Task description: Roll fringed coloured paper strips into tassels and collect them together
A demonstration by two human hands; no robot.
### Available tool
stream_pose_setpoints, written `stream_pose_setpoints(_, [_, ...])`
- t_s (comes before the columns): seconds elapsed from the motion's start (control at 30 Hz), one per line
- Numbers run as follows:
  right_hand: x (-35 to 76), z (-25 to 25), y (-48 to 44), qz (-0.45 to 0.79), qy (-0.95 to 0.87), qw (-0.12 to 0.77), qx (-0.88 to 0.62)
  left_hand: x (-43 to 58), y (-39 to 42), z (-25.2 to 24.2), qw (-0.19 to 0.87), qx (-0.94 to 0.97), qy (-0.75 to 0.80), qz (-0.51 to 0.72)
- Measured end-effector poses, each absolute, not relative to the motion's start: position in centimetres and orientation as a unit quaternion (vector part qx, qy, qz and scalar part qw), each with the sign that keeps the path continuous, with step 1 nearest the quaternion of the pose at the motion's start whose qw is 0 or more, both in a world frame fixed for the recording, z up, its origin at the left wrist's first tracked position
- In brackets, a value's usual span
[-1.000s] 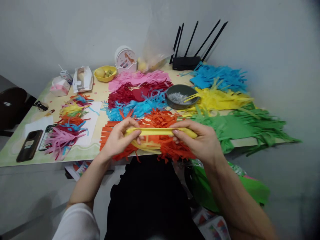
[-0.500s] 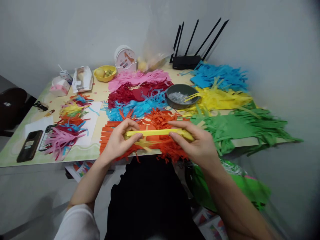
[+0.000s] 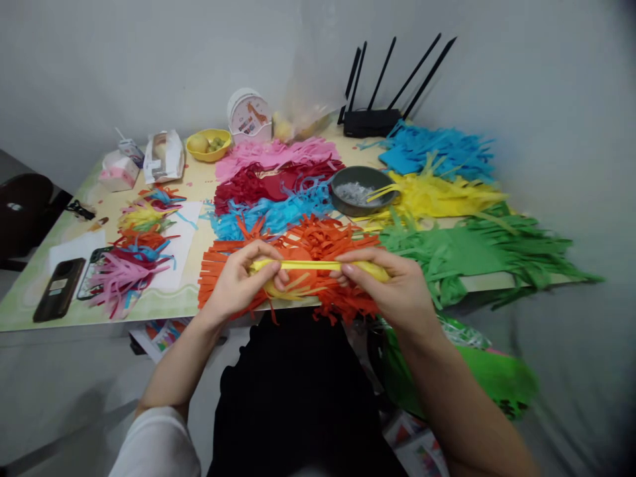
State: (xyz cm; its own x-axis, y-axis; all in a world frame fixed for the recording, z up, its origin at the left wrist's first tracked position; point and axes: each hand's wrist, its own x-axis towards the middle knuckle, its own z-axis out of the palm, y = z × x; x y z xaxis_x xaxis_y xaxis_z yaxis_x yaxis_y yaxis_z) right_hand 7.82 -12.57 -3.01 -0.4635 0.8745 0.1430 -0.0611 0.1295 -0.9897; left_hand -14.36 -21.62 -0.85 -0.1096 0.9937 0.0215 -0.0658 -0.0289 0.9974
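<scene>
Both my hands hold one folded strip of yellow fringed paper (image 3: 311, 265) level above the table's near edge. My left hand (image 3: 238, 281) pinches its left end, thumb on top. My right hand (image 3: 397, 291) pinches the right end, fingers closed over it. Yellow fringe strands hang below the strip between the hands. Directly beneath lies a sheet of orange fringed paper (image 3: 318, 242), part of it drooping over the table edge.
Fringed sheets in blue (image 3: 271, 215), dark red, pink (image 3: 273, 152), yellow (image 3: 437, 195) and green (image 3: 472, 252) cover the table. A grey bowl (image 3: 362, 192) sits among them. Finished paper tufts (image 3: 132, 262), two phones (image 3: 58, 288), a router (image 3: 370, 122), a yellow fruit bowl (image 3: 207, 144).
The yellow strip has been pressed narrower between my fingers, and both hands have shifted slightly away from me and closer together. Nothing else on the table moved.
</scene>
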Motion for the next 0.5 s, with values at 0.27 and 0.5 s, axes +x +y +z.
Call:
stream_pose_setpoints(0.27, [7.2, -3.9, -11.5, 0.651, -0.578, 0.400, -0.287, -14.6, -20.9, -2.1, 0.520, 0.408, 0.474, 0.582])
stream_pose_setpoints(0.5, [7.9, -3.2, -11.9, 0.580, -0.667, 0.418, -0.209, -16.0, -21.8, -2.0, 0.488, 0.520, 0.466, 0.524])
